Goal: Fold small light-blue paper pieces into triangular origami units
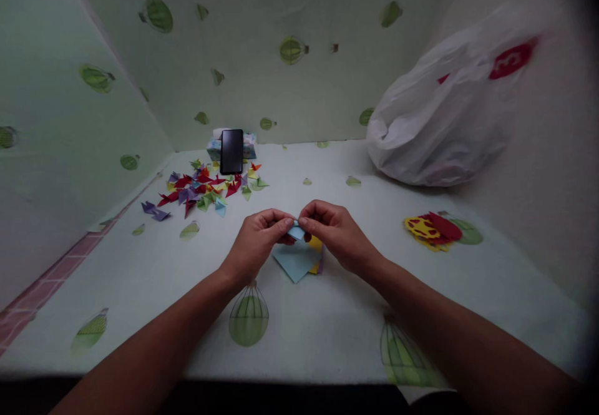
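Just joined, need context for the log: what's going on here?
A person's left hand and right hand pinch a small folded light-blue paper piece between their fingers. Below it on the white balloon-print surface lie light-blue and yellow paper sheets. Ahead to the left is a pile of small multicoloured folded-paper pieces, with a black phone upright behind. To the right are red and yellow paper cut-outs and a white plastic bag.

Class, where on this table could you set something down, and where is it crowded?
Bare patches: between the phone and the white bag; and in front of the red and yellow cutouts, right of the right forearm. Crowded: the folded paper pile and around both hands.
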`<state>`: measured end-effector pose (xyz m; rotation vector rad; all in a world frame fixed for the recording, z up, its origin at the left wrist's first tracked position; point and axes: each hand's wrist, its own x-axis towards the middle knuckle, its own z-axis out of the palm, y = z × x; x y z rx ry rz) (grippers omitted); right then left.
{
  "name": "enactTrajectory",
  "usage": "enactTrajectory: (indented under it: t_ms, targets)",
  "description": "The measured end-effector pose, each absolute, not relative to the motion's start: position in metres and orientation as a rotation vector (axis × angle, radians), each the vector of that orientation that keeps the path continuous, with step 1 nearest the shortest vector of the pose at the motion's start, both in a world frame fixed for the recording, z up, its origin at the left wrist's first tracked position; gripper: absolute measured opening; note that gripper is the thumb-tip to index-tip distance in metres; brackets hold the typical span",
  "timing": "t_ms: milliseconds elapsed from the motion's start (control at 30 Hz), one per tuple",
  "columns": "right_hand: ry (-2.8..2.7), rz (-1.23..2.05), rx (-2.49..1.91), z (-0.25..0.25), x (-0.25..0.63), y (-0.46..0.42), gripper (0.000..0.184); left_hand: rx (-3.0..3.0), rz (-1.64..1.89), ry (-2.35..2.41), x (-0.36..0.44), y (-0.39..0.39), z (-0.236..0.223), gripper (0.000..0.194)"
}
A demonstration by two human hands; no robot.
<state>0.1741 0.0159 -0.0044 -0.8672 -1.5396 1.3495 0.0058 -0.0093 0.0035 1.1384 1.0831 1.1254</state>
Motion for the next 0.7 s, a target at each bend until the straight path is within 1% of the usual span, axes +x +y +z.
enactTrajectory:
  t_ms: [233,533,700]
  targets:
    - [-1.559,1.316,-0.893,-0.0048,0.1737,0.0150,0.018,1.156,1.121,1.108,0.0049,-0.0087,0.0044,0.022]
    - [-1.524,1.346,-0.914,-0.0057,0.1724,0.0140,0.019,1.220,1.126,1.147,0.0056,-0.0094,0.0053,0.022]
    - [-1.429,1.390,-0.919,-0.0082,0.1713,0.0152,0.021,1.207,1.086,1.088,0.0042,-0.0070,0.0032,0.025]
